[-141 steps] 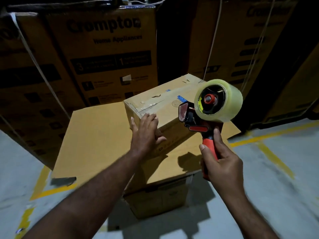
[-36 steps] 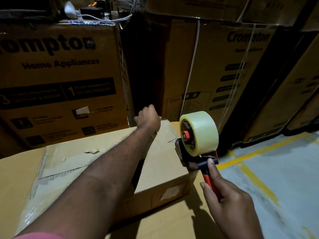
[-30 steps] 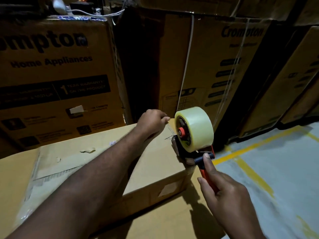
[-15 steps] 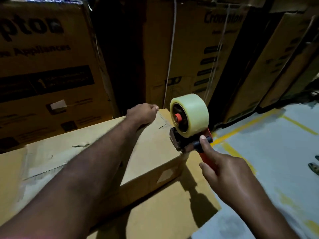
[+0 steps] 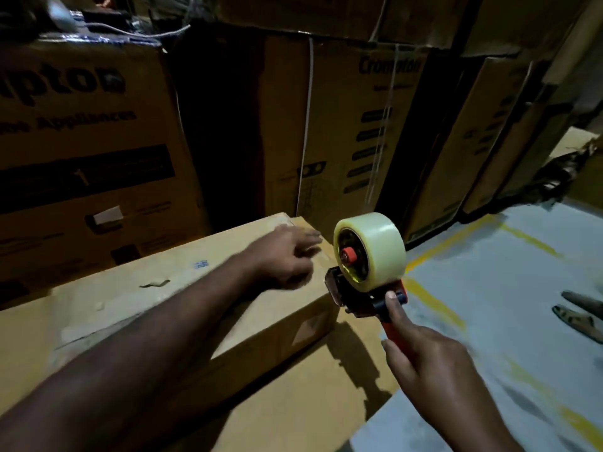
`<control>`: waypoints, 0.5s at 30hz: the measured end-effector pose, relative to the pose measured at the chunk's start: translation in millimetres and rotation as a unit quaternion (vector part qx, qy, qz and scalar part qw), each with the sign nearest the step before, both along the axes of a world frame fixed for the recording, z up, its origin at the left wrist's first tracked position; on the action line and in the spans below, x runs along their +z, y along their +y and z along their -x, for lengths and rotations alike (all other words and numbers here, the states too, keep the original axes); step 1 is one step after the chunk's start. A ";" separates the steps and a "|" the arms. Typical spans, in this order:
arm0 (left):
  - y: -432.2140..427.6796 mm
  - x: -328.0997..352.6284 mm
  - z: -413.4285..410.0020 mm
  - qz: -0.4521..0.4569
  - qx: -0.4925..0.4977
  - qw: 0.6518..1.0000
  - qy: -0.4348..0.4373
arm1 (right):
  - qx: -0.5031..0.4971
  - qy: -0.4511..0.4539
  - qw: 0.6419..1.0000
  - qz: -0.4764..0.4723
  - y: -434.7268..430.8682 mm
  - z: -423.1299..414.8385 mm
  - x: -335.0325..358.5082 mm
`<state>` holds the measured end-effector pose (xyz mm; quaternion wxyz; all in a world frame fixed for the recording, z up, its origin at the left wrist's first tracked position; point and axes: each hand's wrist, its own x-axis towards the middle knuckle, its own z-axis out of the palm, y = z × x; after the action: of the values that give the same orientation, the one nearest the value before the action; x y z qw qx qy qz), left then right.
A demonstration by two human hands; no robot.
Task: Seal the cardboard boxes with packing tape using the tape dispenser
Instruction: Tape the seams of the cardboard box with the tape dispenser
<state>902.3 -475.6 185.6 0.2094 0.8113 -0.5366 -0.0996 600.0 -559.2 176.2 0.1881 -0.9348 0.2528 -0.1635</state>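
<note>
You look to be starting a strip: your right hand [image 5: 427, 367] grips the tape dispenser [image 5: 365, 275] at the box's [image 5: 176, 288] 3 o'clock end, your left hand [image 5: 284, 256] lies open on its top. Next, I'd stick the tape down, then pull toward 8 o'clock

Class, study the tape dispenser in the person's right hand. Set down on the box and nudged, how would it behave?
The tape dispenser is probably top-heavy: its tape roll sits above a narrow handle held by the right hand, so stood on end it would likely tip. On its side, the jutting frame should stop it rolling. It looks rigid.
</note>
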 end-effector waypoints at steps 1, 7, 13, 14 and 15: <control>6.6 -0.6 11.0 -0.067 -0.033 0.997 -0.008 | 0.002 -0.007 1.000 -0.005 -0.7 0.0 -2.6; 1.9 -21.5 36.9 -0.204 -0.022 0.962 -0.183 | 0.014 -0.023 0.999 -0.027 -9.4 -2.1 -4.3; -1.2 -14.0 55.3 -0.209 0.008 0.963 -0.169 | 0.055 -0.025 0.998 -0.007 -22.1 7.7 -12.3; -0.8 -12.9 58.1 -0.208 0.009 0.963 -0.174 | 0.069 -0.026 0.997 0.006 -21.8 12.4 -16.5; -0.4 -12.6 60.2 -0.210 0.009 0.962 -0.175 | 0.079 -0.025 0.996 0.015 -21.6 17.6 -22.1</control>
<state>842.2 -476.0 173.0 -0.0613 0.8465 -0.5249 -0.0648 582.4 -580.8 154.1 0.1924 -0.9503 0.1705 -0.1755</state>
